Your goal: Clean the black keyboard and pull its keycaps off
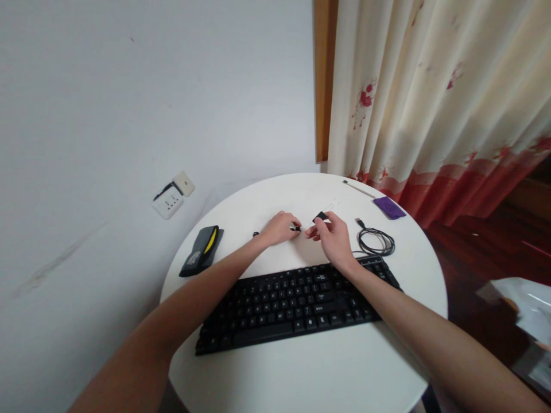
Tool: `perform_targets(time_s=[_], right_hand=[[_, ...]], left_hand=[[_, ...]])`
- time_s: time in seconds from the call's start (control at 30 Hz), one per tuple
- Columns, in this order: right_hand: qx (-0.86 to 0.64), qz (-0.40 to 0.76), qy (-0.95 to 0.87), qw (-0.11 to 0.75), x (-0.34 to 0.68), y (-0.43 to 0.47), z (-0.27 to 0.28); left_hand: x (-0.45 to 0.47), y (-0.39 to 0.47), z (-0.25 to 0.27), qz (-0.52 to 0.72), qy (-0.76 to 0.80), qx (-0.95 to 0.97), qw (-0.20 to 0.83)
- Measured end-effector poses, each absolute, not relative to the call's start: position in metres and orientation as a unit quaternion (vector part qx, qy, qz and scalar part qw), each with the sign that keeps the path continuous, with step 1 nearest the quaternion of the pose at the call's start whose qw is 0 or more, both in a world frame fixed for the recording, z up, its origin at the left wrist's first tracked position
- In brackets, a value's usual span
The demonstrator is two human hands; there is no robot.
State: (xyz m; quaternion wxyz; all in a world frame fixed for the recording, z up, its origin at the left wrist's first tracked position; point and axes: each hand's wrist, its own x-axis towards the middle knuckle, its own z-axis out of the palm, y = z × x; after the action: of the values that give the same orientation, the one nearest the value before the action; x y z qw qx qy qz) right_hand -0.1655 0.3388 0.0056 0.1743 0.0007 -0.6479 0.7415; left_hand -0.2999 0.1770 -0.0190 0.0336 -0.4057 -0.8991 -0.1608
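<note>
Round and white, the table (pixel 275 367) spread beneath the left hand (pixel 279 227), which pinched a small dark piece (pixel 295 229), and the right hand (pixel 333 235), which grasped a black block (pixel 319 217); the keyboard (pixel 275 310) lay nearer than both.

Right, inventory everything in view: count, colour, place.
Keyboard: one, black, under the forearms
Small black block: one, in the right hand
Dark bit: one, at the left fingertips
Clear thin item: one, beyond the right hand
Small dark piece: one, beside the left wrist
Coiled cable: one, black, table's right
Case: one, grey with yellow, table's left
Purple cloth: one, far right
Thin stick: one, pale, dark-tipped, beside the cloth
Table: one, white, centre
Wall plates: two, off-white, left
Wall: one, pale, behind
Wooden trim: one, brown, by the curtain
Curtain: cream and red, right
Floor: dark reddish, right
Plastic: white, lower right
Left hand, right hand: two, bare, over the table
</note>
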Motion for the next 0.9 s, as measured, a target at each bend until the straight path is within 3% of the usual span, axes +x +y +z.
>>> perform_targets(time_s=[0.67,0.9], right_hand=[[0.004,0.733,-0.658,0.174,-0.166,0.339,0.006],[0.055,0.687,-0.704,0.17,-0.168,0.342,0.0]], left_hand=[[-0.303,0.174,-0.02,-0.154,-0.9,-0.407,0.028],[-0.289,0.168,0.01,-0.179,-0.915,-0.358,0.055]])
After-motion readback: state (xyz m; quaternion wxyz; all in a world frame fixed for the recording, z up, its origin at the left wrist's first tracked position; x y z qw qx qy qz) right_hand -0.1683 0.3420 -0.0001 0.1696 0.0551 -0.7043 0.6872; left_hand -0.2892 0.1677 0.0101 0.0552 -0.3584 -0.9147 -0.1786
